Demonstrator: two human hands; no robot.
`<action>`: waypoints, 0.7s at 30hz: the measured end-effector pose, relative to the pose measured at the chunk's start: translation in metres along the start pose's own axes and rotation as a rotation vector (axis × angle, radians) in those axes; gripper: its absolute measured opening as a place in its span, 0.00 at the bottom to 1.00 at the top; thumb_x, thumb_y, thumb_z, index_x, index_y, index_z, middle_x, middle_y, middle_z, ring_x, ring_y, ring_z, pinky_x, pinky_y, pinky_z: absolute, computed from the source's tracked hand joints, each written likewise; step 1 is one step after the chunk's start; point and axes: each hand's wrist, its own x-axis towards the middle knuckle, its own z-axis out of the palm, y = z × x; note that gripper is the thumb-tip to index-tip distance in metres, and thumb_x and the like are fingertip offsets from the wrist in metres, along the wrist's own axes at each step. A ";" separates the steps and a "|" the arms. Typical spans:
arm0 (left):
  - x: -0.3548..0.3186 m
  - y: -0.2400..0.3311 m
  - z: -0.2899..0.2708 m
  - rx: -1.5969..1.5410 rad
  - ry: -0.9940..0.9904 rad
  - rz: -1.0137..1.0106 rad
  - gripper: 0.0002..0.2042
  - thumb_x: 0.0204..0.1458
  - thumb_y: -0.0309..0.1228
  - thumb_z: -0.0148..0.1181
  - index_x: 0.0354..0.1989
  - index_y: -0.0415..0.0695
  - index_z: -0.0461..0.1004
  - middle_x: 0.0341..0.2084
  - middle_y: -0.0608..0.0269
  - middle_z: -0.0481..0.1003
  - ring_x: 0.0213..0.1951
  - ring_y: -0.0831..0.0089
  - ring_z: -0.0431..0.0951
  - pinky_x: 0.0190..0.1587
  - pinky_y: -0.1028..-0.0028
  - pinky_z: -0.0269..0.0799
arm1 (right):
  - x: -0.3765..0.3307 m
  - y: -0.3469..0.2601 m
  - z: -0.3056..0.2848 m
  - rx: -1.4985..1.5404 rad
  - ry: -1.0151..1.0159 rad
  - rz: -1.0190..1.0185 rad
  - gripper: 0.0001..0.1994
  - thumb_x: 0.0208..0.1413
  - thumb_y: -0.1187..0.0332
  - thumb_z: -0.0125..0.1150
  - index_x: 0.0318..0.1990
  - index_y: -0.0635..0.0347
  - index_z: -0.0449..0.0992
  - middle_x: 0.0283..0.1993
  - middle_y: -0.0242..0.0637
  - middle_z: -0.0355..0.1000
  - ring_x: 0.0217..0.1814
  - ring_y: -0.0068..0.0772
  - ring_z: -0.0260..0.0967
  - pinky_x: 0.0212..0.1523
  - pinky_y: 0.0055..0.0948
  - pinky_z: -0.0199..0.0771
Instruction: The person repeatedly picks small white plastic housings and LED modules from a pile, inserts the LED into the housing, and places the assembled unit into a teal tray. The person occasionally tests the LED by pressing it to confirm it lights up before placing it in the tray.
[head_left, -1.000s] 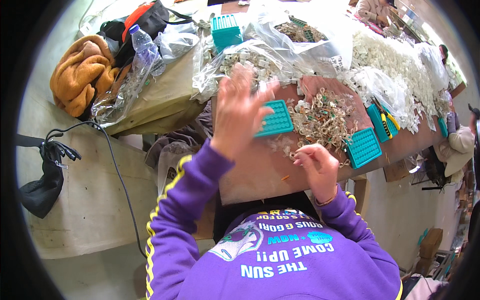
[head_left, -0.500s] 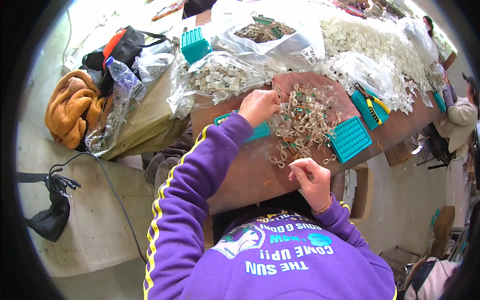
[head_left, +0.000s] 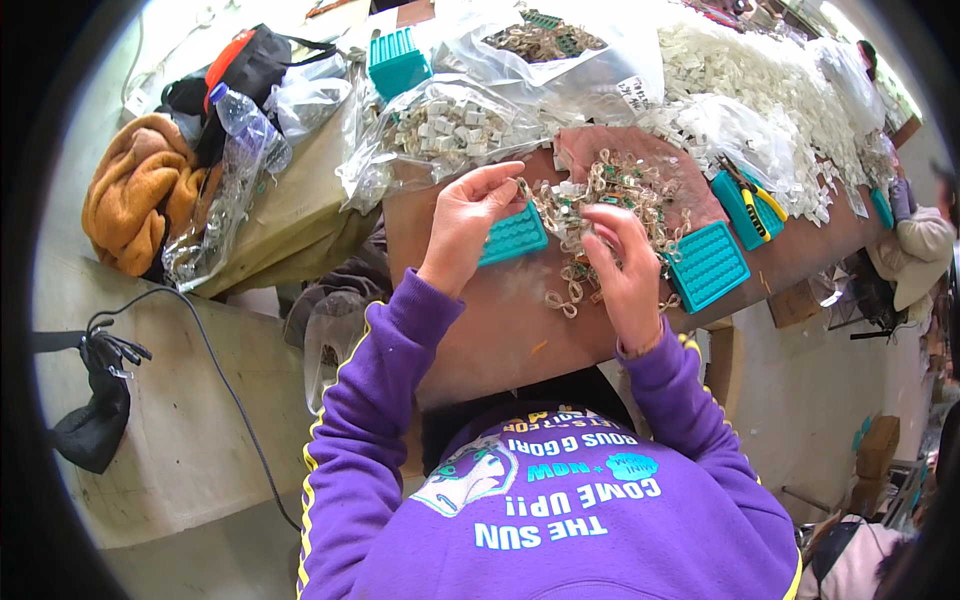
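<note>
Loops point(head_left: 628, 176): lay heaped, back from the surface's point(head_left: 490, 345) near edge; many remained, completed share unclear.
Left hand point(head_left: 464, 225): narrow, seemingly pinched a loop.
Right hand point(head_left: 624, 262): half-curled; hold couldn't be told.

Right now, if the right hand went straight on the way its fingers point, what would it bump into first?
Probably the tangled pile of beige loops, right by the fingertips of the right hand; whether they already touch is hard to tell.
</note>
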 end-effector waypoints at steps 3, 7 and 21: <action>-0.024 -0.002 -0.004 -0.018 0.031 0.000 0.10 0.60 0.25 0.55 0.48 0.36 0.76 0.42 0.63 0.76 0.41 0.78 0.76 0.48 0.76 0.76 | 0.023 0.009 0.012 0.049 -0.140 0.001 0.13 0.59 0.68 0.58 0.50 0.61 0.74 0.50 0.44 0.73 0.54 0.41 0.70 0.54 0.34 0.68; -0.067 -0.005 -0.015 -0.046 0.085 -0.021 0.09 0.60 0.25 0.55 0.46 0.35 0.76 0.40 0.64 0.75 0.40 0.78 0.77 0.48 0.76 0.75 | 0.064 0.028 0.000 -0.306 -0.122 -0.244 0.09 0.58 0.71 0.57 0.44 0.58 0.77 0.43 0.41 0.75 0.50 0.45 0.71 0.48 0.36 0.71; -0.125 -0.038 -0.037 0.914 0.317 0.170 0.08 0.52 0.24 0.61 0.39 0.41 0.80 0.35 0.57 0.79 0.30 0.67 0.80 0.34 0.73 0.75 | 0.129 0.070 0.013 -0.616 -0.468 -0.443 0.04 0.50 0.67 0.62 0.33 0.52 0.80 0.36 0.34 0.76 0.36 0.41 0.75 0.37 0.35 0.76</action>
